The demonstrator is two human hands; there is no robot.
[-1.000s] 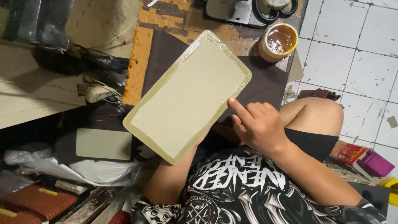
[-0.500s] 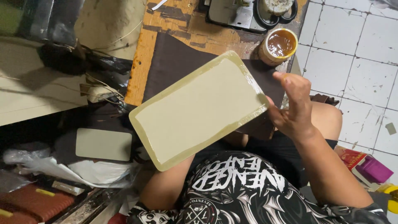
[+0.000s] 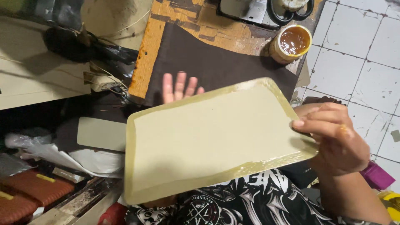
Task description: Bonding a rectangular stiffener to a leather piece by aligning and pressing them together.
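A pale green rectangular panel (image 3: pixel 212 139) with rounded corners and a glossy wet border lies almost flat in front of my chest. My right hand (image 3: pixel 335 139) pinches its right edge between thumb and fingers. My left hand (image 3: pixel 180 86) is under the panel at its far edge; only the spread fingertips show above it, the rest is hidden. Behind the panel a dark brown sheet (image 3: pixel 208 62) lies on a worn wooden board (image 3: pixel 146 54).
An open tin of amber glue (image 3: pixel 291 43) stands at the board's far right corner, with scissors (image 3: pixel 287 12) beyond it. A smaller pale panel (image 3: pixel 102 133) lies at left over crumpled white plastic (image 3: pixel 79 156). White floor tiles (image 3: pixel 366 50) are at right.
The panel has swung from steeply tilted to nearly level and come closer. My right hand moved from under it to its right edge and took hold. My left fingertips now show past the far edge.
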